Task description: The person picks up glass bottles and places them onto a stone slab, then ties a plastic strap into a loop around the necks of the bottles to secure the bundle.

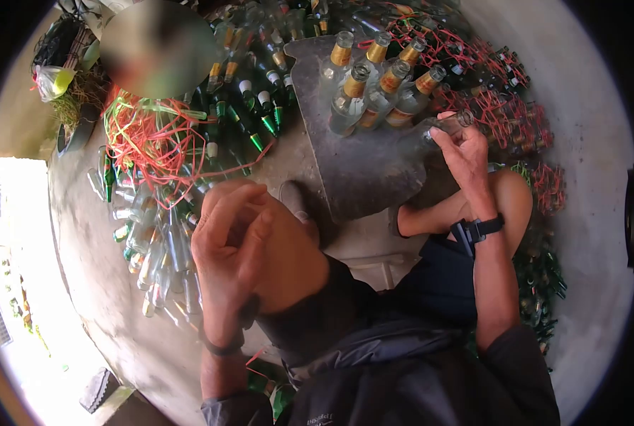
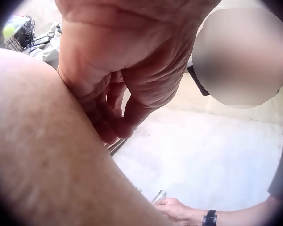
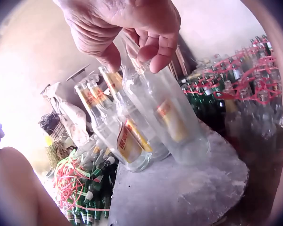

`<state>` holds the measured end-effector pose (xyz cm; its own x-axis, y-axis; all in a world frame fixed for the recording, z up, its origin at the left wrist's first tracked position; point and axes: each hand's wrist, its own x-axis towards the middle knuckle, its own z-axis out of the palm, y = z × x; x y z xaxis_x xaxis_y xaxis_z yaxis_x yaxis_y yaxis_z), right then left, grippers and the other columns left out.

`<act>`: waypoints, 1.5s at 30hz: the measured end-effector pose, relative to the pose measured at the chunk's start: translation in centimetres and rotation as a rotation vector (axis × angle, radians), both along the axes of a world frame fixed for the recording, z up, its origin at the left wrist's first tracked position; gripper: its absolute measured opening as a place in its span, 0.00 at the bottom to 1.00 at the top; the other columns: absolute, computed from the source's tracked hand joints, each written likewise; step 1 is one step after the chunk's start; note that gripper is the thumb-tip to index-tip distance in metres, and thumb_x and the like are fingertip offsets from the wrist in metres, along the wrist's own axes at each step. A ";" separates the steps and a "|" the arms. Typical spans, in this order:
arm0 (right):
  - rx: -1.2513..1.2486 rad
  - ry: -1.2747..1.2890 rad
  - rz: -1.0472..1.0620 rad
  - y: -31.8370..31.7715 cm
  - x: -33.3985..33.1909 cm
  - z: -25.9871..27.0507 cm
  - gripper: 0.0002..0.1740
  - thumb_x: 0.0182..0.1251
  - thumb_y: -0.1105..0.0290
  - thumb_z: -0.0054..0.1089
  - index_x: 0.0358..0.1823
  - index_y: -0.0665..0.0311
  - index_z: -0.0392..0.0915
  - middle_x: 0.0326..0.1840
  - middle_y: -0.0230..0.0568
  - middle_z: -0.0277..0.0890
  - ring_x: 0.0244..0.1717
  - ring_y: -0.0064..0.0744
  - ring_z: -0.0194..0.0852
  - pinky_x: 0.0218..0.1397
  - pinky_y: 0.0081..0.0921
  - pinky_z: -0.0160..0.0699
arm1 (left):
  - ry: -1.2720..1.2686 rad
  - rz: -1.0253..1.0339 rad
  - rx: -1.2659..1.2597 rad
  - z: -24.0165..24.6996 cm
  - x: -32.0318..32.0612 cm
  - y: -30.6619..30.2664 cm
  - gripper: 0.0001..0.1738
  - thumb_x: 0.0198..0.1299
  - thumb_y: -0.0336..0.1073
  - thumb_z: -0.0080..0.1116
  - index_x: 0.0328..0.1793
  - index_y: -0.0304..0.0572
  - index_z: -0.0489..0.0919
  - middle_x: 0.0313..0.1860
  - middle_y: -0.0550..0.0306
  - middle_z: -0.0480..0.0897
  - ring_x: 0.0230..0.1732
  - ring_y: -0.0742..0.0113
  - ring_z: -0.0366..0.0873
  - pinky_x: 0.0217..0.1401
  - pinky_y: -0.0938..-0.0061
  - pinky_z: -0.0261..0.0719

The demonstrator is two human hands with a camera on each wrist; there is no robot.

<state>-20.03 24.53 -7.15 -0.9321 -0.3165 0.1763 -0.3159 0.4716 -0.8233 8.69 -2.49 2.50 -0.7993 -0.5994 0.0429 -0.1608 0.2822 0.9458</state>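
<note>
My right hand grips a clear glass bottle around its neck, fingers and thumb curled about it. In the right wrist view this bottle leans slightly, its base close over a dark board. Beside it, several clear bottles with gold neck labels stand upright in a group on the board. In the head view the held bottle is blurred and partly covered by the hand. My left hand rests on my left knee, fingers loosely curled with nothing in them; the left wrist view shows this hand close over the bare leg.
Green bottles lie piled behind the board's left side. A tangle of red and green plastic straps lies on bottles at left, with clear bottles nearer. Strapped bottle bundles line the right wall. Another person, blurred, is at the upper left.
</note>
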 end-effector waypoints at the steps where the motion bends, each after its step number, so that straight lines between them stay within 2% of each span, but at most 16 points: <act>1: -0.001 0.012 -0.015 0.0 -0.5 -0.4 0.19 0.58 0.69 0.76 0.51 0.64 0.85 0.25 0.24 0.75 0.27 0.13 0.68 0.35 0.19 0.72 | 0.009 -0.006 -0.025 -0.3 0.1 -0.1 0.17 0.60 0.28 0.69 0.55 0.35 0.84 0.48 0.52 0.85 0.48 0.65 0.83 0.56 0.72 0.79; 11: -0.059 -0.056 -0.041 -1.3 -1.9 -2.2 0.17 0.61 0.73 0.74 0.51 0.66 0.83 0.33 0.24 0.81 0.31 0.13 0.71 0.37 0.18 0.73 | 0.040 -0.035 -0.078 -0.9 0.1 -0.6 0.16 0.59 0.27 0.70 0.54 0.35 0.84 0.45 0.53 0.86 0.42 0.66 0.84 0.51 0.72 0.80; 16: -0.051 -0.054 -0.036 -1.8 -2.1 -1.3 0.16 0.61 0.73 0.73 0.50 0.67 0.83 0.36 0.28 0.84 0.33 0.15 0.76 0.40 0.20 0.77 | 0.023 -0.030 -0.125 -0.8 0.2 -0.7 0.15 0.59 0.28 0.69 0.53 0.35 0.85 0.43 0.53 0.86 0.39 0.66 0.84 0.49 0.72 0.80; 19: -0.039 -0.075 -0.018 -1.7 -2.1 -1.3 0.16 0.65 0.74 0.71 0.53 0.66 0.83 0.40 0.26 0.82 0.35 0.13 0.73 0.42 0.18 0.75 | 0.010 -0.017 -0.130 -0.6 0.0 -0.6 0.14 0.59 0.28 0.69 0.52 0.35 0.85 0.42 0.53 0.86 0.39 0.66 0.84 0.49 0.73 0.80; 29: -0.042 -0.091 -0.016 -1.4 -2.4 -1.6 0.16 0.65 0.73 0.70 0.54 0.65 0.83 0.41 0.26 0.82 0.35 0.12 0.71 0.42 0.18 0.74 | 0.027 0.001 -0.099 -1.0 0.2 -0.5 0.15 0.58 0.27 0.68 0.53 0.36 0.85 0.43 0.55 0.87 0.38 0.69 0.83 0.48 0.74 0.81; 31: -0.045 -0.073 -0.029 -1.6 -2.2 -1.3 0.17 0.62 0.72 0.72 0.52 0.66 0.83 0.38 0.29 0.84 0.34 0.16 0.76 0.41 0.21 0.78 | 0.016 0.010 -0.104 -0.6 0.1 -0.3 0.15 0.58 0.27 0.68 0.53 0.36 0.85 0.43 0.55 0.87 0.38 0.69 0.83 0.47 0.74 0.80; 36: 0.004 -0.065 -0.039 -1.0 -2.8 -1.8 0.21 0.61 0.67 0.74 0.54 0.66 0.83 0.39 0.30 0.84 0.34 0.17 0.76 0.42 0.23 0.78 | 0.000 0.013 -0.119 -0.8 0.3 -0.5 0.15 0.58 0.26 0.69 0.53 0.36 0.86 0.43 0.56 0.86 0.38 0.70 0.83 0.46 0.75 0.80; 38: 0.043 -0.072 -0.044 -1.0 -2.7 -1.6 0.22 0.60 0.66 0.74 0.55 0.65 0.82 0.40 0.30 0.85 0.34 0.18 0.76 0.42 0.24 0.78 | 0.021 -0.068 -0.141 -1.1 0.6 -0.8 0.15 0.65 0.24 0.66 0.57 0.31 0.82 0.48 0.57 0.81 0.40 0.77 0.78 0.45 0.82 0.78; 45: 0.016 -0.132 -0.012 -0.7 -2.5 -1.8 0.26 0.59 0.65 0.76 0.59 0.64 0.81 0.43 0.32 0.85 0.36 0.20 0.77 0.43 0.24 0.78 | 0.006 -0.008 -0.081 -0.8 1.7 -0.6 0.14 0.65 0.24 0.65 0.55 0.29 0.83 0.47 0.57 0.81 0.40 0.76 0.78 0.46 0.82 0.76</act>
